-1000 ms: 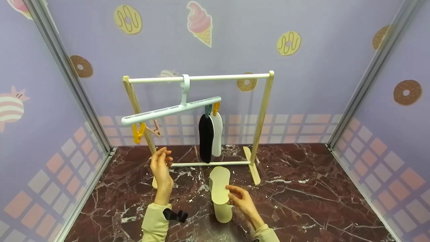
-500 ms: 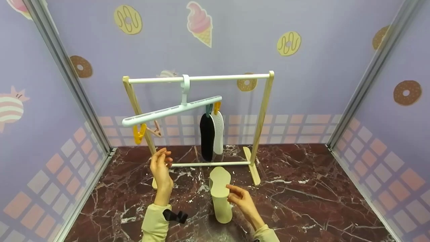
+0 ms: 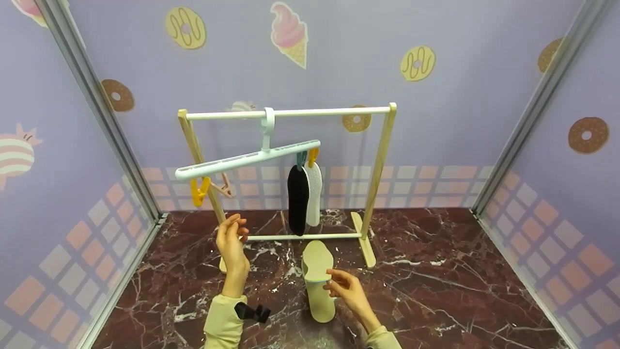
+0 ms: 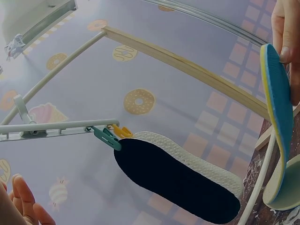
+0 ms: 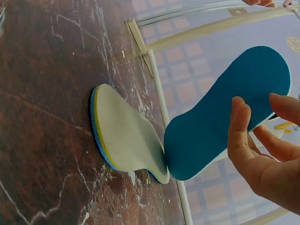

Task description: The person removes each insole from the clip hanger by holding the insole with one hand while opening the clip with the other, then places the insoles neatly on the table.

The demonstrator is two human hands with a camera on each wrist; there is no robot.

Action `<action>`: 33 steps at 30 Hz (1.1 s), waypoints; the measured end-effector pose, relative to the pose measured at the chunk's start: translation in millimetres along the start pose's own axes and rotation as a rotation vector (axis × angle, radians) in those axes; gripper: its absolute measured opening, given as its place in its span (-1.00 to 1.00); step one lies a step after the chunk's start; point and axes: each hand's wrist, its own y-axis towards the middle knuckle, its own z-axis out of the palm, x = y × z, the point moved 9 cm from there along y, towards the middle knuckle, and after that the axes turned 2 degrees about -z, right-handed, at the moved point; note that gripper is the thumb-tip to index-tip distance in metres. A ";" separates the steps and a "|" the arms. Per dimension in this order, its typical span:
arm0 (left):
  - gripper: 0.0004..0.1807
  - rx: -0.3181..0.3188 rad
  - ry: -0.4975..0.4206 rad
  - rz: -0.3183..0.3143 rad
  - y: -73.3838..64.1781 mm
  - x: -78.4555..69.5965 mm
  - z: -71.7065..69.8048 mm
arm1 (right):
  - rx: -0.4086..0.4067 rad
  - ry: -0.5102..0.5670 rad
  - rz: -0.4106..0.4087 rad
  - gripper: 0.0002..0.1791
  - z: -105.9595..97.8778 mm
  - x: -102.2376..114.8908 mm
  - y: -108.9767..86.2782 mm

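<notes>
My right hand pinches the raised near end of a cream insole, fingers at its edge. Its blue underside faces the right wrist camera. Below it, a matching insole lies cream side up on the table, partly covered; in the right wrist view the two meet at one end. My left hand is raised before the left post, fingers loosely bent and holding nothing. From the white hanger hang a black insole and a white insole, clipped side by side at its right end.
The hanger tilts on a wooden rack's top rail. A green clip and a yellow clip hold the hanging insoles. Another yellow clip and a pink clip hang at the left. The marble-patterned table reaches the walls.
The near end of the held insole has risen away from the lying one, uncovering more of it. The hanging insoles sway slightly. My left hand has stayed in place.
</notes>
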 end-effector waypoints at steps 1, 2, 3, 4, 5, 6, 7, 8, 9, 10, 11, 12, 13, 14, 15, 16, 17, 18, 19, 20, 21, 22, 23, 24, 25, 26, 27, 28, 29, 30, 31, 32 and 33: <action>-0.81 0.005 0.002 0.002 -0.2 0.0 0.1 | 0.003 -0.012 0.005 -0.54 0.1 -0.4 -0.7; -0.81 0.011 0.003 0.004 -0.5 -0.1 0.4 | 0.007 -0.026 0.012 -0.54 0.2 -1.0 -1.3; -0.81 0.013 0.004 0.006 -0.7 -0.1 0.6 | 0.015 -0.039 0.017 -0.54 0.6 -1.3 -2.0; -0.81 0.015 0.004 0.006 -0.8 0.0 0.7 | 0.023 -0.054 0.022 -0.54 1.1 -1.5 -2.8; -0.81 0.017 0.005 0.008 -0.9 -0.2 0.9 | 0.031 -0.069 0.028 -0.55 1.7 -1.1 -3.8; -0.81 0.019 0.006 0.010 -1.2 -0.3 1.1 | 0.039 -0.083 0.032 -0.56 2.4 0.0 -4.9; -0.81 0.017 0.007 0.011 -1.0 -0.3 1.1 | 0.048 -0.095 0.033 -0.57 3.6 1.9 -6.3; -0.81 0.019 0.008 0.011 -1.3 -0.3 1.4 | 0.055 -0.108 0.033 -0.58 4.8 4.4 -7.6; -0.81 0.018 0.008 0.010 -1.1 -0.1 1.4 | 0.060 -0.121 0.033 -0.58 5.9 7.2 -9.1; -0.81 0.020 0.008 0.009 -1.2 -0.1 1.6 | 0.063 -0.129 0.036 -0.59 7.1 10.2 -10.6; -0.81 0.023 0.008 0.008 -1.4 0.0 1.8 | 0.064 -0.140 0.038 -0.59 8.0 13.1 -12.0; -0.81 0.020 0.008 0.005 -1.3 0.2 1.6 | 0.066 -0.151 0.038 -0.59 9.0 15.9 -13.2; -0.81 0.019 0.008 0.002 -1.2 0.4 1.6 | 0.066 -0.161 0.038 -0.58 9.8 18.2 -14.3; -0.81 0.020 0.007 0.000 -1.3 0.5 1.7 | 0.064 -0.169 0.040 -0.58 10.2 19.7 -15.0; -0.81 0.019 0.006 -0.002 -1.3 0.6 1.6 | 0.064 -0.176 0.043 -0.57 10.4 20.6 -15.5; -0.81 0.018 0.006 -0.002 -1.4 0.5 1.5 | 0.064 -0.182 0.043 -0.57 10.6 21.0 -15.8; -0.81 0.016 0.007 -0.003 -1.4 0.4 1.5 | 0.065 -0.188 0.044 -0.56 10.6 21.0 -15.9; -0.80 0.014 0.006 -0.003 -1.4 0.2 1.4 | 0.066 -0.192 0.045 -0.56 10.7 20.6 -15.9; -0.80 0.014 0.004 -0.002 -1.7 0.0 1.6 | 0.067 -0.195 0.046 -0.55 10.6 19.8 -15.8; -0.80 0.014 0.003 -0.002 -1.9 -0.2 1.7 | 0.068 -0.197 0.046 -0.55 10.5 18.9 -15.8; -0.79 0.013 0.003 -0.002 -2.1 -0.3 1.9 | 0.069 -0.197 0.048 -0.55 10.4 17.5 -15.7; -0.78 0.013 0.002 -0.001 -2.4 -0.6 2.2 | 0.071 -0.197 0.050 -0.54 10.4 16.2 -15.7; -0.76 0.014 0.001 0.001 -2.6 -1.0 2.5 | 0.071 -0.197 0.052 -0.54 10.3 14.9 -15.6; -0.75 0.014 -0.001 0.002 -2.9 -1.2 2.8 | 0.070 -0.198 0.051 -0.54 10.2 14.3 -15.6; -0.75 0.014 -0.002 0.001 -3.0 -1.2 3.1 | 0.069 -0.201 0.052 -0.54 10.0 13.3 -15.7; -0.74 0.014 -0.003 0.001 -3.1 -1.3 3.3 | 0.067 -0.209 0.049 -0.55 9.9 13.0 -15.9; -0.74 0.013 -0.005 0.001 -3.2 -1.4 3.4 | 0.065 -0.218 0.047 -0.55 9.8 12.8 -16.1; -0.74 0.011 -0.006 0.001 -3.4 -1.5 3.5 | 0.064 -0.231 0.041 -0.56 9.9 13.3 -16.4; -0.74 0.009 -0.006 0.001 -3.5 -1.5 3.5 | 0.063 -0.248 0.033 -0.56 9.9 13.9 -16.8; -0.74 0.008 -0.004 0.000 -3.5 -1.5 3.5 | 0.063 -0.262 0.025 -0.57 10.2 14.8 -17.2; -0.75 0.007 -0.001 0.000 -3.6 -1.4 3.5 | 0.063 -0.278 0.019 -0.57 10.4 15.2 -17.7; -0.75 0.007 0.002 0.000 -3.7 -1.4 3.4 | 0.063 -0.290 0.010 -0.58 10.7 16.2 -18.2; -0.75 0.006 0.005 0.000 -3.8 -1.3 3.3 | 0.065 -0.296 0.005 -0.58 11.2 17.1 -18.8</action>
